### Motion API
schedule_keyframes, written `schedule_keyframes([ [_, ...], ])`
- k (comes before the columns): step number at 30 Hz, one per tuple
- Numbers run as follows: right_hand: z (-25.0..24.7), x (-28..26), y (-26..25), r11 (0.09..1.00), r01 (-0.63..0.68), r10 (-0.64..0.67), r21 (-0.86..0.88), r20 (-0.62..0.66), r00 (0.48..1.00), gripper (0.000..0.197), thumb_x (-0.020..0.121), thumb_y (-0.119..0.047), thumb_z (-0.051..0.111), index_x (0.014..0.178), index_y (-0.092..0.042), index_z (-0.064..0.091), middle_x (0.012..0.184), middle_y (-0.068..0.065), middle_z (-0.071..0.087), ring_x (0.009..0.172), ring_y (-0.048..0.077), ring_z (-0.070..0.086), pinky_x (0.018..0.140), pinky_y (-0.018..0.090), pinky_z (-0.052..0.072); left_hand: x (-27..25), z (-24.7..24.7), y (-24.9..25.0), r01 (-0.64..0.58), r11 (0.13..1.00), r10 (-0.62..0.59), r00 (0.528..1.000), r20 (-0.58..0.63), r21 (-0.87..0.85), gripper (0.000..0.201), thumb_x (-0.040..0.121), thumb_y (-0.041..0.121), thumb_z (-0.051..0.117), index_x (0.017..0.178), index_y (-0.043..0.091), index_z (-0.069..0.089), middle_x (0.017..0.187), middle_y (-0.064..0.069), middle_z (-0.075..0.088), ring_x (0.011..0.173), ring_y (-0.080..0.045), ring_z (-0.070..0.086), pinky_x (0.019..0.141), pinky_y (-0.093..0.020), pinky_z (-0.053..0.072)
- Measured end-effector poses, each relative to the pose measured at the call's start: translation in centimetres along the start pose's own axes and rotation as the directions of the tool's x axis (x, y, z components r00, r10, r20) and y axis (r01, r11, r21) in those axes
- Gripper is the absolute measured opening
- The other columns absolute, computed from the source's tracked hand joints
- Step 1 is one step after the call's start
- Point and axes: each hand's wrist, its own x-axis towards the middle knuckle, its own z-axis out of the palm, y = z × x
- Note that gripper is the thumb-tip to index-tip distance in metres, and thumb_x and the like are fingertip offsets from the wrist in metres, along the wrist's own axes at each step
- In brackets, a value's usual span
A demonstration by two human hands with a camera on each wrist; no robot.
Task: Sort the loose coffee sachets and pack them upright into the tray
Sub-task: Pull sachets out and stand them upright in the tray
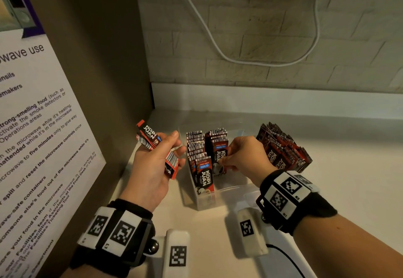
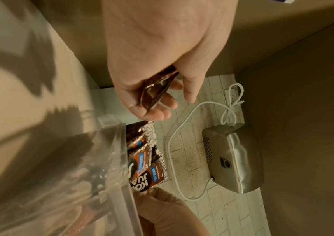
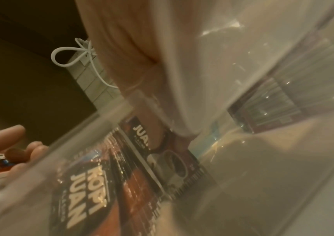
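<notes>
A clear plastic tray [image 1: 234, 188] stands on the counter with two rows of red-and-black coffee sachets [image 1: 197, 147] upright in it. My left hand [image 1: 172, 147] hovers left of the tray and grips a small bundle of sachets [image 1: 150, 138], also seen in the left wrist view as the bundle of sachets [image 2: 157, 89] inside the left hand [image 2: 162, 99]. My right hand [image 1: 224, 158] reaches into the tray and pinches the front sachet [image 1: 219, 150] of the right row. Through the tray wall [image 3: 101, 124], the right hand [image 3: 156, 131] lies against that sachet [image 3: 139, 135].
A heap of loose sachets [image 1: 283, 149] lies on the counter [image 1: 338, 190] right of the tray. A side panel with a microwave notice [image 1: 43, 125] closes the left. A white cable [image 1: 218, 49] hangs on the brick wall below a metal appliance [image 2: 230, 159].
</notes>
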Motion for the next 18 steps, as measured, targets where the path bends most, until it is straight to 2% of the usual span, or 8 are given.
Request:
schedule_keyframes([
  [2, 0.1, 0.1, 0.2, 1.0, 0.003, -0.003, -0.01, -0.003, 1.0, 0.032, 0.064, -0.007, 0.086, 0.064, -0.011, 0.055, 0.07, 0.012, 0.069, 0.065, 0.026, 0.07, 0.063, 0.038, 0.06, 0.0, 0.0, 0.0, 0.006, 1.0, -0.006, 1.0, 0.002, -0.002, 0.012, 0.084, 0.018, 0.07, 0.087, 0.016, 0.059, 0.073, 0.001, 0.065, 0.068, -0.012, 0.067, 0.056, -0.024, 0.053],
  [6, 0.3, 0.3, 0.4, 1.0, 0.011, -0.011, -0.029, -0.017, 1.0, 0.033, 0.063, -0.009, 0.087, 0.064, -0.012, 0.054, 0.07, 0.011, 0.067, 0.06, 0.023, 0.065, 0.059, 0.035, 0.058, 0.1, -0.1, -0.1, 0.014, 1.0, -0.014, 1.0, 0.006, -0.006, 0.012, 0.084, 0.019, 0.07, 0.088, 0.015, 0.06, 0.074, 0.0, 0.066, 0.067, -0.012, 0.067, 0.055, -0.024, 0.054],
  [8, 0.3, 0.2, 0.3, 0.998, 0.013, -0.015, -0.06, -0.024, 1.0, 0.034, 0.062, -0.014, 0.088, 0.066, -0.013, 0.054, 0.072, 0.009, 0.067, 0.066, 0.024, 0.066, 0.064, 0.038, 0.059, 0.1, 0.0, 0.0, 0.021, 1.0, -0.021, 1.0, 0.003, -0.01, 0.009, 0.087, 0.02, 0.068, 0.085, 0.015, 0.06, 0.074, 0.0, 0.066, 0.067, -0.013, 0.067, 0.056, -0.025, 0.054],
  [11, -0.1, -0.1, 0.0, 0.992, 0.011, -0.013, -0.124, -0.014, 1.0, 0.035, 0.061, -0.024, 0.088, 0.075, -0.015, 0.057, 0.081, 0.006, 0.067, 0.076, 0.023, 0.067, 0.071, 0.04, 0.058, 0.3, -0.1, 0.3, 0.042, 0.998, -0.041, 0.999, 0.008, -0.043, 0.011, 0.094, 0.018, 0.057, 0.084, 0.014, 0.061, 0.077, -0.002, 0.066, 0.071, -0.017, 0.067, 0.057, -0.029, 0.054],
  [13, -0.8, -0.6, -0.5, 0.988, 0.032, -0.04, -0.15, -0.049, 0.998, 0.035, 0.065, -0.029, 0.085, 0.084, -0.016, 0.059, 0.085, 0.002, 0.064, 0.077, 0.017, 0.063, 0.069, 0.034, 0.056, 0.4, -0.2, 0.5, 0.058, 0.997, -0.057, 0.998, 0.033, -0.052, 0.016, 0.096, 0.013, 0.049, 0.089, 0.013, 0.064, 0.083, -0.003, 0.065, 0.075, -0.018, 0.068, 0.056, -0.032, 0.057],
  [16, -2.0, -1.8, -2.2, 0.987, 0.154, -0.16, -0.045, -0.188, 0.969, 0.025, 0.076, -0.029, 0.076, 0.087, -0.014, 0.059, 0.078, -0.003, 0.061, 0.067, 0.009, 0.057, 0.06, 0.022, 0.048, 0.5, -0.2, 0.6, 0.057, 0.998, -0.056, 0.996, 0.073, -0.01, 0.022, 0.096, 0.006, 0.051, 0.099, 0.014, 0.071, 0.09, -0.008, 0.069, 0.08, -0.019, 0.069, 0.058, -0.037, 0.06],
  [18, -2.7, -2.5, -3.8, 0.966, 0.24, -0.212, 0.099, -0.234, 0.949, 0.018, 0.079, -0.024, 0.073, 0.086, -0.012, 0.06, 0.074, -0.003, 0.06, 0.061, 0.007, 0.052, 0.058, 0.022, 0.045, 0.2, 0.2, 0.5, 0.035, 0.999, -0.039, 0.992, 0.123, 0.038, 0.02, 0.092, 0.004, 0.057, 0.101, 0.015, 0.071, 0.082, -0.007, 0.072, 0.075, -0.021, 0.071, 0.054, -0.036, 0.06],
])
